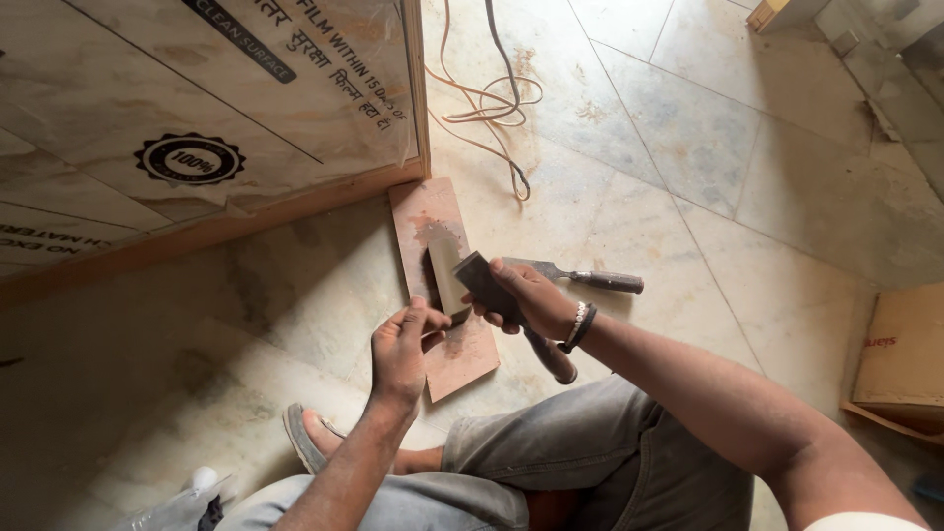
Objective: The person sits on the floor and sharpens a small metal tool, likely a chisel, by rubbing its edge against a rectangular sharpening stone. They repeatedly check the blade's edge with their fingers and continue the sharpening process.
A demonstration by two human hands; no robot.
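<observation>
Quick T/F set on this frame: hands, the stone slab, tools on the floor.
1. The right hand grips a dark flat tool over the reddish slab. True.
2. The left hand is raised off the slab. False: its fingers rest on the slab's near part.
3. A chisel lies on the floor beyond the right hand. True.
4. The slab sits on a workbench. False: it lies on the tiled floor beside a film-covered board.
5. An orange cord lies coiled on the floor. True.
</observation>
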